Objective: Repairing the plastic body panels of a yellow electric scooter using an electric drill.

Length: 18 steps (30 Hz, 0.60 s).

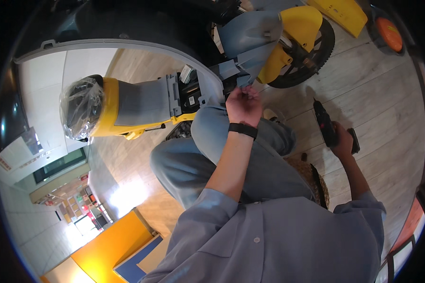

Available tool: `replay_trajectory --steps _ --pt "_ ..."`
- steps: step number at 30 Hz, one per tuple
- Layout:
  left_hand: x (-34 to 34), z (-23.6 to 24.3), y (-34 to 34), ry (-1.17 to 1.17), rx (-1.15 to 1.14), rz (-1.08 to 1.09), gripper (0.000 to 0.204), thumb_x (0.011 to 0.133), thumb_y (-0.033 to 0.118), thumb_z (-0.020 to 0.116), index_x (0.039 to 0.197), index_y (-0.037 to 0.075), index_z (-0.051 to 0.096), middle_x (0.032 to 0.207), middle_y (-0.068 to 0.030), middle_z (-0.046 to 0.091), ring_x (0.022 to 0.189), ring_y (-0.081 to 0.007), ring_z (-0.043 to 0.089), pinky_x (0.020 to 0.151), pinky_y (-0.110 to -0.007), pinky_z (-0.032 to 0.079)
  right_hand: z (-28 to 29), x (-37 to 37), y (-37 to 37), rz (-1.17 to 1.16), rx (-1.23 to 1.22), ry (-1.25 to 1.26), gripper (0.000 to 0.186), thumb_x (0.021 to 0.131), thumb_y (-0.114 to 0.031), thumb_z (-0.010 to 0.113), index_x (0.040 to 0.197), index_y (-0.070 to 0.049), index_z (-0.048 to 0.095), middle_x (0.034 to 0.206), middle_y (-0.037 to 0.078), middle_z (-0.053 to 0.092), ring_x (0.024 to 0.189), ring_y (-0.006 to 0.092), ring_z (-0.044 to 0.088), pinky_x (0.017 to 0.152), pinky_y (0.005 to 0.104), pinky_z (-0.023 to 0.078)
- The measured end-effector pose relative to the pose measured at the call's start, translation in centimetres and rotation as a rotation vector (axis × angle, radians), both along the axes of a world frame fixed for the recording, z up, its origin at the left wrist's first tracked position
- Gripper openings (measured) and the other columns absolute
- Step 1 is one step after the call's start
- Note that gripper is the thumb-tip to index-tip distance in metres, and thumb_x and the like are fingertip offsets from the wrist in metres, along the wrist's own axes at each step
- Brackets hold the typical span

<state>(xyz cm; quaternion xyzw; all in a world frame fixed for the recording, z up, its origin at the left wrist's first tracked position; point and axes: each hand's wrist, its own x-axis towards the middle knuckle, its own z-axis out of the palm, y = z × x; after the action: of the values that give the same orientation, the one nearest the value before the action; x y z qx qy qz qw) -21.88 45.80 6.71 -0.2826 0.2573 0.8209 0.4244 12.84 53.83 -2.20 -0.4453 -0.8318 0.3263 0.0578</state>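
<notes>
A yellow and grey electric scooter [144, 104] stands in front of me. My left hand [244, 104], with a dark band on its wrist, is at the lower tip of the scooter's blue-grey front panel [250, 35]. Its fingertips are pinched together against the plastic there; whatever lies between them is too small to tell. Off to the right, my right hand [344, 142] is wrapped round the handle of a black cordless drill [325, 123]. The drill is apart from the scooter, its thin bit pointing away from me.
The yellow front fender [303, 23] sits over the black front wheel [327, 42]. A yellow panel [344, 14] and an orange oval piece [388, 34] lie at the far right. Clear wrap [80, 108] covers the scooter's tail. Beneath me is a woven stool [311, 177].
</notes>
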Motion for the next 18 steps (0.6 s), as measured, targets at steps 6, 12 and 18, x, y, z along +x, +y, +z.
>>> replay_trajectory --steps 6,12,18 --pt "0.2 -0.1 -0.1 0.029 0.012 -0.032 0.004 0.088 0.004 0.048 0.088 0.000 0.048 0.087 -0.0115 0.052 0.080 -0.0209 0.052 0.077 -0.033 0.048 -7.9 3.8 -3.2 -0.001 -0.021 -0.117 0.062 0.068 -0.001 0.061 0.127 -0.002 0.041 0.104 0.020 0.055 0.094 0.0397 0.056 0.077 0.0470 0.046" --pt "0.6 0.7 0.0 0.096 -0.102 -0.063 0.007 0.091 0.007 0.049 0.093 0.002 0.052 0.085 -0.0065 0.054 0.077 -0.0152 0.052 0.075 -0.028 0.048 -13.4 3.0 -5.9 -0.084 -0.094 -0.239 0.066 0.067 0.009 0.053 0.131 -0.002 0.039 0.108 0.023 0.056 0.093 0.0433 0.057 0.077 0.0485 0.046" --pt "0.3 0.9 -0.1 0.055 -0.043 -0.072 0.008 0.089 0.007 0.049 0.091 0.000 0.052 0.084 -0.0071 0.054 0.078 -0.0159 0.053 0.075 -0.029 0.048 -15.4 1.5 -7.8 -0.170 -0.140 -0.194 0.077 0.067 0.011 0.054 0.138 -0.005 0.030 0.111 0.025 0.056 0.095 0.0453 0.056 0.077 0.0511 0.046"
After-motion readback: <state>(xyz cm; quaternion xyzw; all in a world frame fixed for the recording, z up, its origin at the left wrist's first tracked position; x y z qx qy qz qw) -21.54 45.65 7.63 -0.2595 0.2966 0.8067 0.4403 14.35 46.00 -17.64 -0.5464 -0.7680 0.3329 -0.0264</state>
